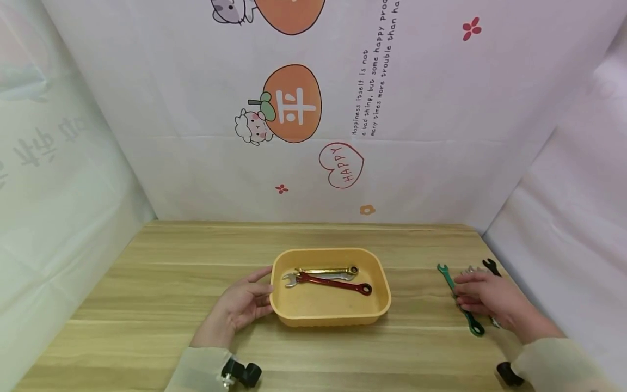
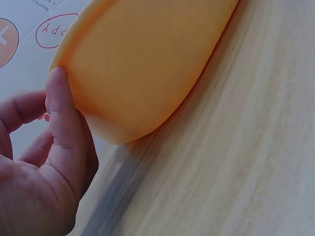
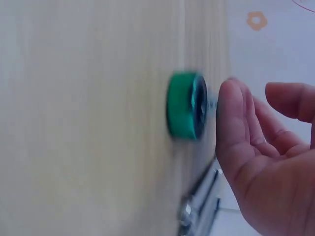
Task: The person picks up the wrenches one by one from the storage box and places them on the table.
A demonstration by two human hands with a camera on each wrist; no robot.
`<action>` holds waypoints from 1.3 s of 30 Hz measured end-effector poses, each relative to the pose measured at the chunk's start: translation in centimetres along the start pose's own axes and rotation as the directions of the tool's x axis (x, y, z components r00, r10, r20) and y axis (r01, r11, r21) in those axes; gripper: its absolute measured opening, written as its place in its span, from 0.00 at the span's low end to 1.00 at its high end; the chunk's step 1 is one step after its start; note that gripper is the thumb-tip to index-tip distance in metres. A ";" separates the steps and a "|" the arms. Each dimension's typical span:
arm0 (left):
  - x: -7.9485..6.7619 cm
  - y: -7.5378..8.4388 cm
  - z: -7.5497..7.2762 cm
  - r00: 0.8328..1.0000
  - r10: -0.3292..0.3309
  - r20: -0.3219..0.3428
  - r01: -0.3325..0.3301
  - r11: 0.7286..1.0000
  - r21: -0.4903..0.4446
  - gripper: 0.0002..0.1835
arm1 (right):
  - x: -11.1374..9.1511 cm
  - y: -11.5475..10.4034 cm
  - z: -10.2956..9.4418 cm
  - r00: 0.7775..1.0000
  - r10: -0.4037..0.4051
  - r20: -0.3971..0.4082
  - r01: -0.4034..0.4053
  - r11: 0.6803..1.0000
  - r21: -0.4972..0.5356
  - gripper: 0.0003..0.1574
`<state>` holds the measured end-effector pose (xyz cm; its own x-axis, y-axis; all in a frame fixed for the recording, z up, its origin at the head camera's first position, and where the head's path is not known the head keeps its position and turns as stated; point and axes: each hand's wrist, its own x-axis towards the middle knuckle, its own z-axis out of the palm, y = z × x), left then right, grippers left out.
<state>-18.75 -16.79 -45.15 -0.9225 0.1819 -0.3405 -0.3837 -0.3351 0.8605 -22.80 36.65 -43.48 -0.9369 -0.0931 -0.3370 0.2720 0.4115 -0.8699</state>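
A shallow yellow plastic basket [image 1: 330, 316] stands mid-table. Inside it lie a red wrench [image 1: 335, 282], a gold wrench [image 1: 328, 270] and a silver wrench [image 1: 291, 280], partly overlapping. My left hand [image 1: 247, 299] rests its fingers against the basket's left end; in the left wrist view a fingertip meets the rim. On the right, my right hand [image 1: 495, 299] reaches over a green wrench [image 1: 475, 325], its loosely bent fingers covering the shaft's middle. In the right wrist view the green ring end [image 3: 182, 105] sits beside my fingertips, slightly blurred.
Beside the green wrench are a black wrench [image 1: 491, 265] and a silver wrench [image 1: 471, 269], both mostly hidden under my right hand. White printed cloth [image 1: 196, 136] walls the wooden table [image 1: 186, 250] at the back and both sides.
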 end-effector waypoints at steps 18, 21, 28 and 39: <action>0.2 0.0 0.1 1.000 0.000 -0.003 0.000 1.000 0.004 0.35 | -0.4 1.6 -1.7 0.998 -0.009 0.060 -0.005 0.975 0.221 0.30; 0.2 0.0 0.0 1.000 -0.003 -0.001 0.003 1.000 0.003 0.36 | -0.4 1.8 -2.0 0.998 -0.013 0.063 0.001 0.982 0.190 0.29; 0.1 0.0 0.0 1.000 -0.005 0.000 0.005 1.000 0.000 0.35 | -0.4 1.2 -2.0 0.999 0.002 0.052 -0.009 0.992 0.128 0.34; 0.1 0.0 0.0 1.000 -0.001 -0.004 0.001 1.000 -0.002 0.35 | 0.0 -4.1 1.9 0.915 -0.337 0.223 0.194 0.851 0.489 0.29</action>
<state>-18.84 -16.77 -45.22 -0.9221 0.1790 -0.3431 -0.3851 -0.3370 0.8592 -23.46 33.25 -40.62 -0.8995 -0.4262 -0.0957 0.1571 -0.1114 -0.9813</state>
